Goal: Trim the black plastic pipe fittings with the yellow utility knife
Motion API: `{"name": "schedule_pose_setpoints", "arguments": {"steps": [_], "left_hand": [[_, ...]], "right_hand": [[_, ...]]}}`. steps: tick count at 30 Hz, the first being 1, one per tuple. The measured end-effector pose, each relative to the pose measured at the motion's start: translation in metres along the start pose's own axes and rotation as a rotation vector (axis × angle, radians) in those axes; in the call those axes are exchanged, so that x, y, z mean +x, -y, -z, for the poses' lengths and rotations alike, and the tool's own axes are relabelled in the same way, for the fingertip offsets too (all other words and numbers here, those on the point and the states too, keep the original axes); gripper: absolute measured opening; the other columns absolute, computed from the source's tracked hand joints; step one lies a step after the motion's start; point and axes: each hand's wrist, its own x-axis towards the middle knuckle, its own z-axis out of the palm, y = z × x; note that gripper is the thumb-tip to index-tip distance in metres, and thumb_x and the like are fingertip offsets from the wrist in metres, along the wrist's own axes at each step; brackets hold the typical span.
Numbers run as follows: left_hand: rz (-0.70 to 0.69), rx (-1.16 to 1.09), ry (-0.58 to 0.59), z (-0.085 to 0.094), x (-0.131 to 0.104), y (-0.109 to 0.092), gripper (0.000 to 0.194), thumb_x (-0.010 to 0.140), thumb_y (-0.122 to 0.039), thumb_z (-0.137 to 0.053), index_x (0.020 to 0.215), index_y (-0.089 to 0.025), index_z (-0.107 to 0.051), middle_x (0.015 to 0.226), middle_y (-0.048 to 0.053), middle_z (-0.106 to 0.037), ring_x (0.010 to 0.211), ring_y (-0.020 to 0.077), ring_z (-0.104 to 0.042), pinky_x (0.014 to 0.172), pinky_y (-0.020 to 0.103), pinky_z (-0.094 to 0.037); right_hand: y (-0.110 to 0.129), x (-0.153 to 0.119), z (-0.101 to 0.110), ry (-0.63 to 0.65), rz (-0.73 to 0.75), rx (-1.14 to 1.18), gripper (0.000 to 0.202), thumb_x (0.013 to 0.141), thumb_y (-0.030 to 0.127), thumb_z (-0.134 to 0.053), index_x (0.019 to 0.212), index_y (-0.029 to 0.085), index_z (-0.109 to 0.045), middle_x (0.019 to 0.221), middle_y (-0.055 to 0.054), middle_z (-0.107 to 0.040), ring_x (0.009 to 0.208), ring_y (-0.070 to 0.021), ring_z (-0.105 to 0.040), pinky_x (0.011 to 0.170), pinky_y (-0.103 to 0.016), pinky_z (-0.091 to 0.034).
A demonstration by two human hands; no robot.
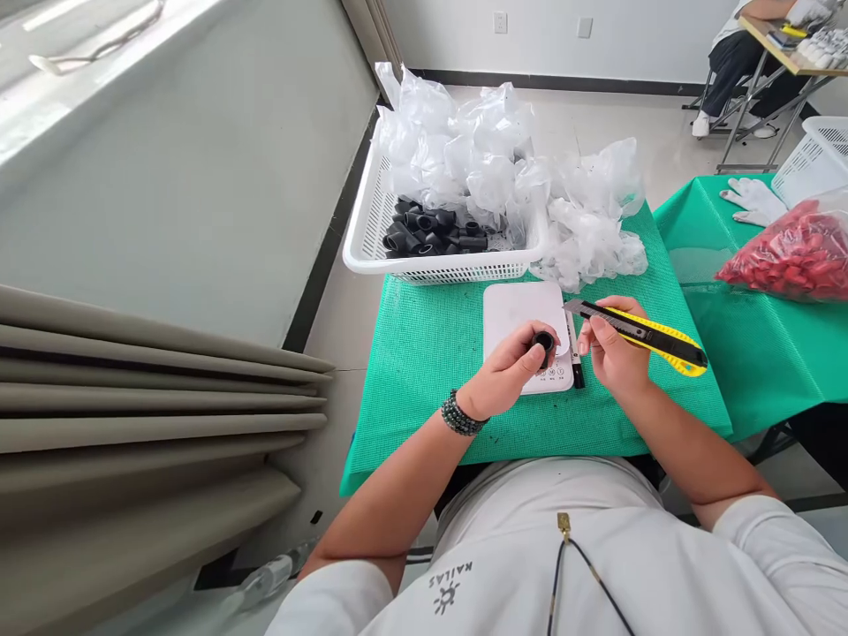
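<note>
**Black fitting in one hand, knife in the other, near the middle of the frame**

Just right of the centre, the left hand (510, 364) grips a small black fitting (544, 343), with its round mouth turned upward. The right hand (619, 358) is closed around a yellow and black utility knife (653, 337); its blade points to the left, toward the fitting, but apart from it. I judge that the step in hand is trimming or checking the edge of this piece. Any stroke of the blade would call for a firm left grip, and for the left thumb to be kept out of its path.

Under the left hand lies a white scale (517, 305), and beside it a marker pen (579, 377). Farther up, a white basket (376, 263) contains more black fittings (424, 234) and clear plastic bags (457, 146). At the right edge is a bag of red pieces (795, 261).

Some things are difficult to see. The fingers cover most of the fitting, so its full shape is not clear. The scale's display is hidden, and I cannot tell whether the hand touches the scale. The bags' contents are blurred by the plastic, and the frame cuts off the red bag and, at upper right, another person (729, 75).
</note>
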Motion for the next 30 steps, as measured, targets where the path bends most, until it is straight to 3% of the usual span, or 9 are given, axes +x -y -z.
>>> {"name": "schedule_pose_setpoints", "arguments": {"steps": [3, 7, 10, 13, 18, 22, 30], "left_hand": [[-0.023, 0.029, 0.019, 0.002, -0.002, 0.002, 0.045, 0.095, -0.061, -0.073, 0.106, -0.019, -0.060, 0.087, 0.003, -0.065, 0.064, 0.0101, -0.052, 0.058, 0.024, -0.044], [-0.132, 0.377, -0.071, 0.007, -0.003, 0.000, 0.046, 0.088, -0.058, -0.082, 0.103, -0.018, -0.066, 0.086, 0.004, -0.071, 0.073, 0.0146, -0.064, 0.066, 0.027, -0.051], [-0.277, 0.581, -0.117, 0.008, 0.000, -0.002, 0.043, 0.094, -0.058, -0.076, 0.108, -0.018, -0.072, 0.090, 0.006, -0.074, 0.078, 0.0166, -0.067, 0.072, 0.029, -0.054], [-0.379, 0.694, -0.154, 0.008, 0.003, -0.002, 0.032, 0.101, -0.046, -0.070, 0.116, -0.018, -0.071, 0.100, 0.009, -0.076, 0.087, 0.0182, -0.070, 0.075, 0.030, -0.056], [-0.371, 0.855, -0.157, 0.008, 0.003, -0.004, 0.017, 0.099, -0.027, -0.070, 0.114, -0.018, -0.068, 0.097, 0.005, -0.076, 0.077, 0.0143, -0.067, 0.067, 0.025, -0.054], [-0.320, 0.935, -0.139, 0.008, 0.000, -0.006, 0.017, 0.099, -0.029, -0.070, 0.113, -0.018, -0.068, 0.097, 0.004, -0.078, 0.076, 0.0135, -0.070, 0.066, 0.023, -0.055], [-0.410, 0.927, -0.112, 0.007, -0.002, -0.006, 0.018, 0.100, -0.024, -0.069, 0.117, -0.019, -0.068, 0.103, 0.007, -0.081, 0.088, 0.0159, -0.077, 0.080, 0.025, -0.061]], "right_hand": [[0.004, 0.002, -0.001, -0.021, -0.047, 0.022, 0.040, 0.077, 0.046, -0.092, 0.093, 0.025, -0.062, 0.058, 0.011, -0.069, 0.039, -0.0095, -0.061, 0.041, -0.020, -0.050], [0.009, 0.001, 0.000, 0.016, -0.097, 0.058, 0.036, 0.078, 0.044, -0.091, 0.091, 0.025, -0.063, 0.056, 0.010, -0.068, 0.038, -0.0103, -0.061, 0.039, -0.020, -0.050], [0.011, 0.000, 0.002, 0.075, -0.129, 0.076, 0.035, 0.079, 0.048, -0.088, 0.093, 0.025, -0.065, 0.059, 0.007, -0.072, 0.039, -0.0128, -0.063, 0.038, -0.023, -0.052], [0.012, 0.001, 0.005, 0.130, -0.141, 0.076, 0.036, 0.080, 0.051, -0.086, 0.097, 0.026, -0.066, 0.065, 0.005, -0.077, 0.040, -0.0150, -0.065, 0.038, -0.026, -0.054], [0.010, 0.002, 0.013, 0.242, -0.103, 0.010, 0.028, 0.085, 0.044, -0.084, 0.092, 0.025, -0.066, 0.066, 0.004, -0.077, 0.045, -0.0153, -0.068, 0.039, -0.025, -0.054], [0.006, 0.000, 0.018, 0.229, -0.054, -0.075, 0.028, 0.085, 0.044, -0.084, 0.088, 0.025, -0.064, 0.063, 0.005, -0.074, 0.041, -0.0128, -0.063, 0.037, -0.023, -0.050], [0.001, -0.007, 0.017, 0.222, -0.038, -0.180, 0.028, 0.086, 0.045, -0.083, 0.087, 0.024, -0.063, 0.064, 0.005, -0.072, 0.045, -0.0122, -0.066, 0.041, -0.023, -0.054]]}}
